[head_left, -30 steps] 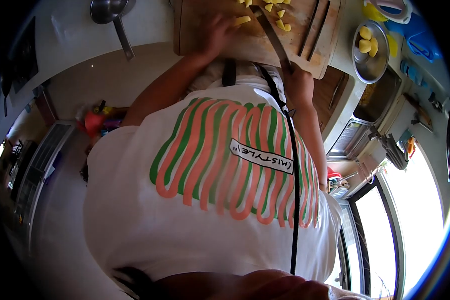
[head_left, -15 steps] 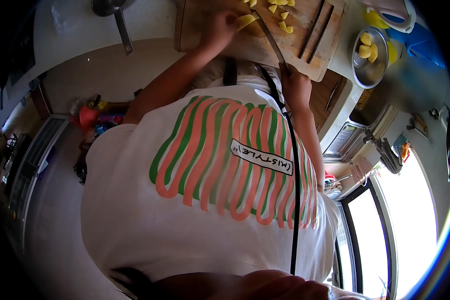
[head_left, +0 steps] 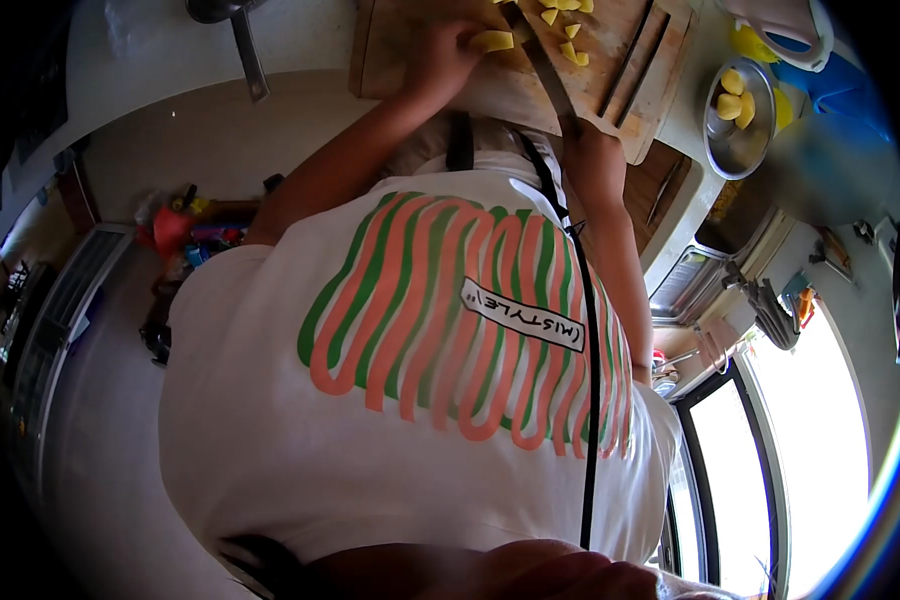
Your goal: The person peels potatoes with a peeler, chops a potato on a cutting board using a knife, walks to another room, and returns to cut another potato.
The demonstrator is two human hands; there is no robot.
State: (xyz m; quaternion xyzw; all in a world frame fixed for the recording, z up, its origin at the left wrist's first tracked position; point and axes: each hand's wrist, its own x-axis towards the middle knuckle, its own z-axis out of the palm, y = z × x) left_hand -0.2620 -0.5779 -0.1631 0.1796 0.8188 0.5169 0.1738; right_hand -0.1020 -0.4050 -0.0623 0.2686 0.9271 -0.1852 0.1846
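My right hand [head_left: 595, 155] is wrapped round the handle of a kitchen knife [head_left: 544, 75]. Its blade points away from me, over the wooden cutting board [head_left: 410, 35]. A yellow piece of potato [head_left: 492, 41] is gripped in the fingers of my left hand [head_left: 442, 58], just left of the blade and apart from it. Cut potato pieces [head_left: 572, 52] lie on the board to the right of the knife, and others sit near the top edge of the view.
Right of the board stands a metal bowl [head_left: 740, 145] holding several peeled potatoes [head_left: 730, 105]. A sink [head_left: 735, 215] lies nearer me on that side. A dark pan [head_left: 245, 50] rests on the counter at left. A black cord [head_left: 592, 400] hangs down my shirt.
The knife blade has turned so more of its flat side shows, and its tip has shifted slightly away from me. The potato piece in my left hand has tilted a little and moved slightly.
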